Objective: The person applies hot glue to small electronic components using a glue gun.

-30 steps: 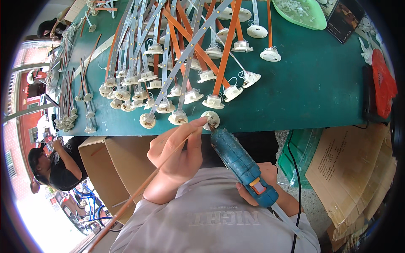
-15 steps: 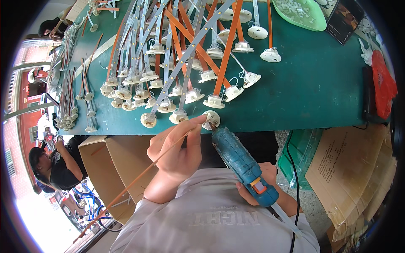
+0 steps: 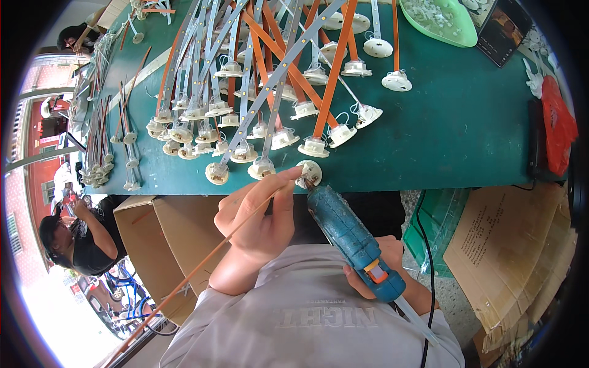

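My left hand (image 3: 257, 214) is closed, its fingertips pinching the near side of a round white end cap (image 3: 313, 169) at the table's front edge. A thin brown LED strip (image 3: 205, 264), seen edge-on, runs from these fingers down to the lower left. My right hand (image 3: 392, 251) grips a teal glue gun (image 3: 343, 224) with an orange trigger part and a clear glue stick at its rear. The nozzle points at the cap's inner face, seemingly touching it. Most of my right fingers are hidden behind the gun.
Many LED strips (image 3: 287, 61) with white caps lie heaped on the green table (image 3: 448, 135). More lie in bundles (image 3: 98, 147) at left. A light-green tray (image 3: 469, 30), a phone (image 3: 503, 30) and a red bag (image 3: 557, 122) are at right. Cardboard boxes (image 3: 178, 233) stand below; a co-worker (image 3: 86, 236) sits at left.
My hands, the cap and the glue gun hold nearly the same place. The strip's loose end has swung slightly lower. The co-worker at left has moved their head and arms.
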